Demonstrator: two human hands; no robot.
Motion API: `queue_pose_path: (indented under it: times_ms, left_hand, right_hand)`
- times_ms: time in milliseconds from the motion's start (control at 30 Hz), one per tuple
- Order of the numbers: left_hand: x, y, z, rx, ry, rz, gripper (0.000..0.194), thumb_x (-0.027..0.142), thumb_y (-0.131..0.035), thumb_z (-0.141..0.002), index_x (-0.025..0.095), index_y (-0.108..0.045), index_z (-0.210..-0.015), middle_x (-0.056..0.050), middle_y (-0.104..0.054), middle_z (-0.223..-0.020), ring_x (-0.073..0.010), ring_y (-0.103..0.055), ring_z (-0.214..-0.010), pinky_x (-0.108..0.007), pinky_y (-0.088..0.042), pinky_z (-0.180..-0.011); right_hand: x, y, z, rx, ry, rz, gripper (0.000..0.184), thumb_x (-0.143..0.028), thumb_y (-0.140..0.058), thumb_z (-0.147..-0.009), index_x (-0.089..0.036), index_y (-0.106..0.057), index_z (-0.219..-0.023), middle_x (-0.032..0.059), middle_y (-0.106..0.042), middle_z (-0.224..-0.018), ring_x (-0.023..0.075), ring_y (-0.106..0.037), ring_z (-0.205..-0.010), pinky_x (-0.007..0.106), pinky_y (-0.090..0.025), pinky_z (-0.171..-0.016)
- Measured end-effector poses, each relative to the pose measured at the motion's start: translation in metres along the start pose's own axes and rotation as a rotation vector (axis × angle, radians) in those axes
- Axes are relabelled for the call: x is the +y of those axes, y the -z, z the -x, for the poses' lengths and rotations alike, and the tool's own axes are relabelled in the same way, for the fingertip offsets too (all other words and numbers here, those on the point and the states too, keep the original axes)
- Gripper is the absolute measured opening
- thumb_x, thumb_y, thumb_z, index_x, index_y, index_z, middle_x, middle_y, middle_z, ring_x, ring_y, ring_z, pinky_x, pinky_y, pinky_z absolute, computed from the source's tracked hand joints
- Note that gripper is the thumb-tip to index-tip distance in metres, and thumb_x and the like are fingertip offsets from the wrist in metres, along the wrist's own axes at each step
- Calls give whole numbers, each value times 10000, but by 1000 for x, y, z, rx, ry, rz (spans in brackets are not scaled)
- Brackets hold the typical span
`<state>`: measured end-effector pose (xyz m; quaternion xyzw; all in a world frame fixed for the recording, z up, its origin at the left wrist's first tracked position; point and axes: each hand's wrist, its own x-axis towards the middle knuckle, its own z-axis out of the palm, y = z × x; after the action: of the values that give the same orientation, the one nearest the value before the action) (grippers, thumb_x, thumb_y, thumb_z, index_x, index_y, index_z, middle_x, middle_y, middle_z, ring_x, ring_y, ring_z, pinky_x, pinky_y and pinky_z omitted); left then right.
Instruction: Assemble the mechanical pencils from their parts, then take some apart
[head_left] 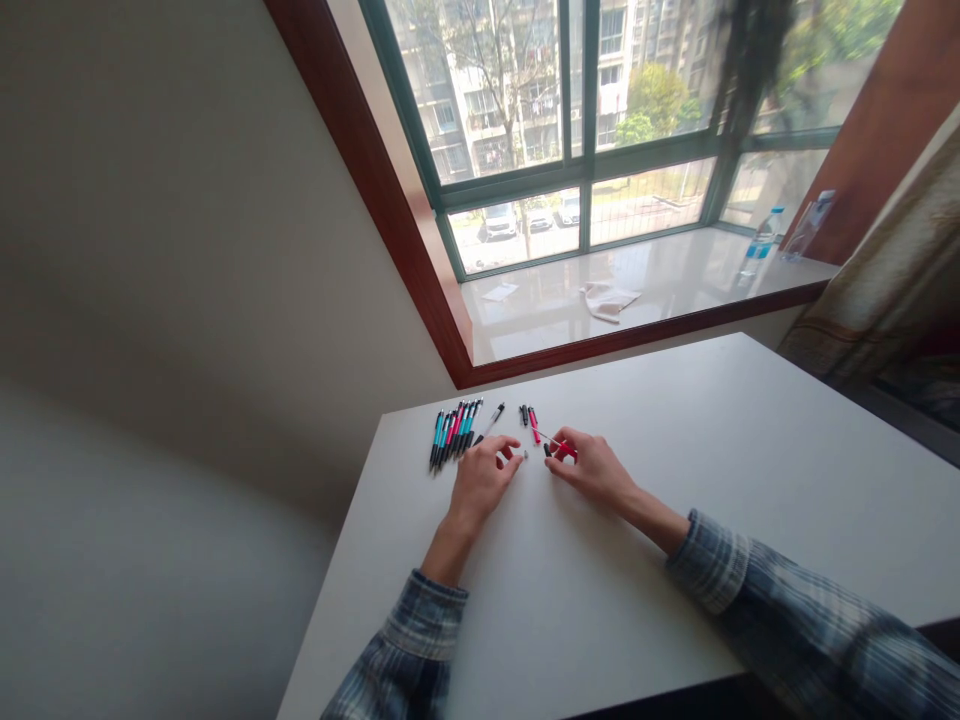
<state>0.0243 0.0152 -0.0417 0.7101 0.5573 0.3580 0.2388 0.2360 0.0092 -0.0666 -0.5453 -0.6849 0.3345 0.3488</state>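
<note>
My right hand (589, 465) pinches parts of a pen over the table. A red barrel piece (568, 451) shows between its fingers, and a thin refill (547, 437) sticks out to the upper left. A short black piece (547, 451) is at the fingertips. My left hand (484, 478) has its thumb and forefinger apart with nothing visible between them. Just right of its fingertips is a tiny silvery piece (526, 455). Beyond the hands lie a red pen part (534, 424) and a black pen part (523, 414). A pale pen with dark ends (493, 420) lies behind my left hand.
Several blue, red and black pens (453, 432) lie in a row at the left of the white table (615, 610). Behind is a windowsill (540, 320) with a crumpled wrapper (609, 300) and a water bottle (762, 243). A wall (187, 300) borders the left side.
</note>
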Motion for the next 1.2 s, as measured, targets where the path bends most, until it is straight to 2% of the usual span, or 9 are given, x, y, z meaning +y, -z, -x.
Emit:
queue_pose_path:
  times_ms: [133,267,400,567,900,1200]
  left_hand:
    - [6,-5,2,-117,32,-239,218,270,-691,-839,230,-779,-1035,-35,-763,-899,-189,-676,-760,-292,-488,-718]
    - [10,-10,-1,-131,8,-297,180,268,-665,-863,229,-777,-999,-32,-762,-933,-181,-680,-801,-288,-488,-746]
    - [11,-13,-3,-121,-16,-307,121,255,-656,-871,211,-765,-899,-36,-753,-923,-174,-666,-777,-287,-471,-721]
    - [8,-14,-4,-116,-29,-295,114,238,-660,-875,201,-768,-879,-48,-764,-937,-186,-674,-806,-294,-467,-731]
    - [6,-15,-6,-109,-6,-279,104,261,-692,-872,200,-776,-865,-48,-774,-917,-191,-682,-803,-300,-478,-745]
    - [6,-11,-5,-132,-13,-227,133,224,-673,-864,214,-792,-920,-42,-786,-943,-195,-694,-827,-305,-497,-776]
  right_hand:
    - [-4,-5,-2,-11,-3,106,145,-313,-662,-852,-224,-702,-959,42,-776,-867,202,-700,-769,275,-453,-709]
    - [-9,-8,-4,-14,6,195,121,-319,-652,-866,-229,-685,-940,30,-770,-839,193,-690,-741,257,-411,-668]
    - [-13,-9,-6,-17,18,272,117,-339,-643,-888,-227,-660,-912,31,-758,-814,187,-663,-695,260,-351,-614]
    - [-16,-11,-4,-33,63,311,130,-349,-648,-901,-227,-667,-941,44,-759,-857,198,-664,-730,270,-309,-602]
    - [-14,-13,-3,-22,112,254,89,-304,-669,-892,-227,-653,-932,39,-753,-942,199,-663,-814,262,-346,-654]
    - [-11,-13,-2,-18,128,203,102,-321,-644,-906,-224,-665,-932,38,-754,-915,200,-667,-805,263,-380,-686]
